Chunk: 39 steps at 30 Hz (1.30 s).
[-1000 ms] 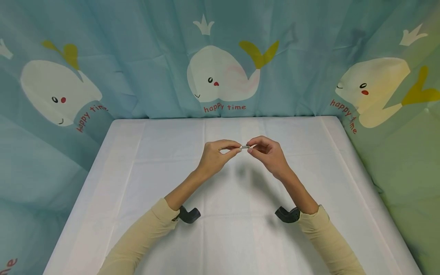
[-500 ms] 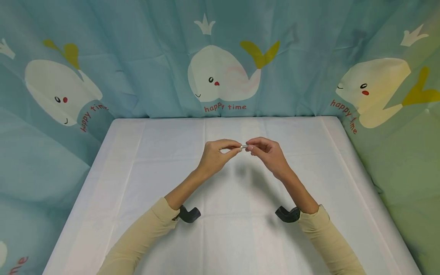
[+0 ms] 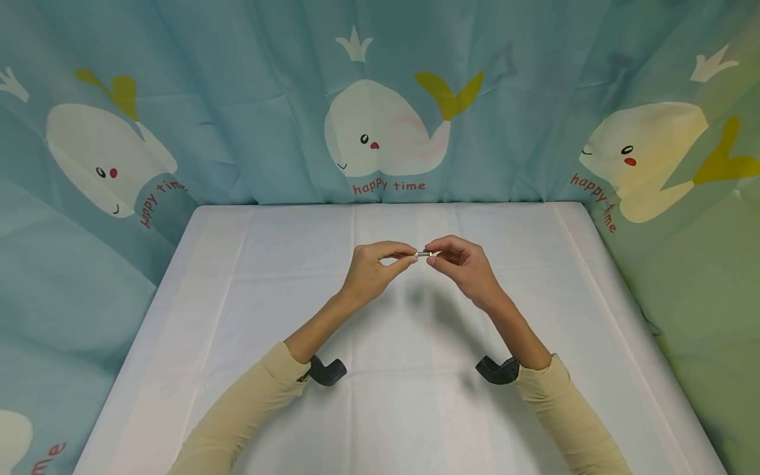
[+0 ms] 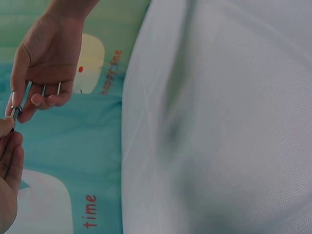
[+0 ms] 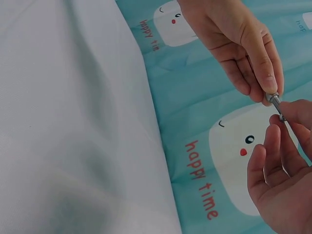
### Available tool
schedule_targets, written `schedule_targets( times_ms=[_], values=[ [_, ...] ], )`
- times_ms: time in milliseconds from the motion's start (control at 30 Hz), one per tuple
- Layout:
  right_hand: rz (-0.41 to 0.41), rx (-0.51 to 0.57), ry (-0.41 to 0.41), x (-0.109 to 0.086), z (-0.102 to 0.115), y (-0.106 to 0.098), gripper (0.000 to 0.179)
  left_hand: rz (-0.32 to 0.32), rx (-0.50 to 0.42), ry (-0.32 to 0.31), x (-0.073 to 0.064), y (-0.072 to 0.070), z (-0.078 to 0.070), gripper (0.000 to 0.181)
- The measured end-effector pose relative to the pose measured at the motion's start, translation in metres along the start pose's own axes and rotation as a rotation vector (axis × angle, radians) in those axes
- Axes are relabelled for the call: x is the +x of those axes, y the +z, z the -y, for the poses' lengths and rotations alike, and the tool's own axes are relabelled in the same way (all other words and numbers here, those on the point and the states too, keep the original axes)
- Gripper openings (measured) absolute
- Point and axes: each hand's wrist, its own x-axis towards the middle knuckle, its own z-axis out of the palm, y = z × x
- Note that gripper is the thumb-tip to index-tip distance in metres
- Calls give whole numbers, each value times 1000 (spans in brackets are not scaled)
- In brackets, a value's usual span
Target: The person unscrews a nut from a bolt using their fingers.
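A small silver bolt [image 3: 423, 254] is held level above the table between the two hands. My left hand [image 3: 371, 267] pinches its left end between thumb and fingertips. In the right wrist view, the threaded shank of the bolt [image 5: 276, 103] sticks out from the left hand [image 5: 239, 44]. At its other end sits what looks like a small nut [image 5: 282, 118], partly hidden by fingers. My right hand [image 3: 466, 267] has thumb and index finger around that end; its other fingers are loosely bent in the right wrist view. The left wrist view shows the bolt [image 4: 15, 113] small, at the left edge.
A white cloth covers the table [image 3: 380, 409]. Blue-green curtains [image 3: 267, 132] printed with whales surround its back and sides. Black curved wrist mounts [image 3: 328, 371] stick out from both sleeves.
My right thumb and fingers shift slightly over the end of the bolt, rolling toward the left hand and then back. The left hand keeps its grip and stays in place.
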Motion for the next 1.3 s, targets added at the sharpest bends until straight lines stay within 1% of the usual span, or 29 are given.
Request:
schedule_targets(
  times_ms=[300,433,667,833,1100,1200,1300],
  values=[
    [2,34,-12,0,-1,1,23,-7,-3,0,-1,0,1,10],
    [6,26,-8,0,-2,2,24,-4,-6,-3,0,0,1,10],
    [-34,23,43,0,-2,1,22,-2,8,6,0,0,1,10],
    [-35,2,66,0,-2,0,22,-7,-6,13,0,0,1,10],
    [-47,16,14,-1,0,-1,17,-9,-1,-2,0,-2,1,10],
    [-41,16,13,-1,1,-2,19,-9,-1,-1,0,-3,1,10],
    [-28,13,29,-2,-1,-2,20,-8,-2,-7,-2,-3,2,10]
  ],
)
